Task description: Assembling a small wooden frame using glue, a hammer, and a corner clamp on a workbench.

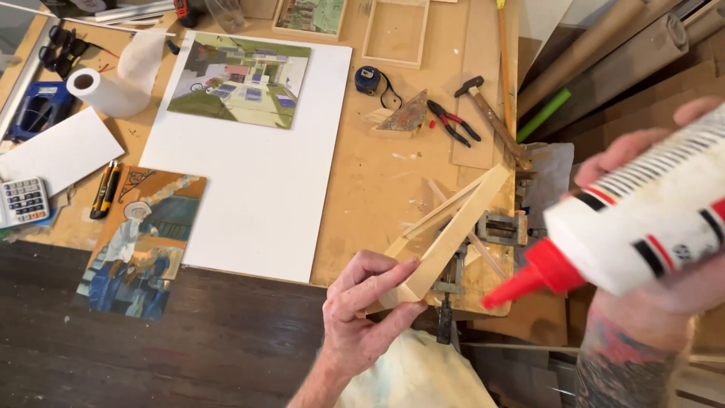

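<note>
1. Here, a plywood bench [377,181] fills the upper view, its near edge meeting a dark wooden floor [189,347].
2. A large white board [257,196] lies flat on the bench, with a green-toned painting [242,81] resting on its upper part.
3. A second painting [140,242], showing a figure in a white hat, overhangs the bench's near edge, left of the board.
4. The glue bottle [649,219], white with a red nozzle pointing down-left, sits in the right hand [664,227], whose fingers are wrapped tight around it.
5. The wooden moulding strip [445,234] slants over the bench's near right corner; the left hand [370,310] has its fingers pinched on the strip's lower mitred end.
6. Smaller tools lie beyond: a hammer [491,113], red-handled pliers [453,122], a tape measure [368,79], and a calculator [23,200] at far left.
</note>
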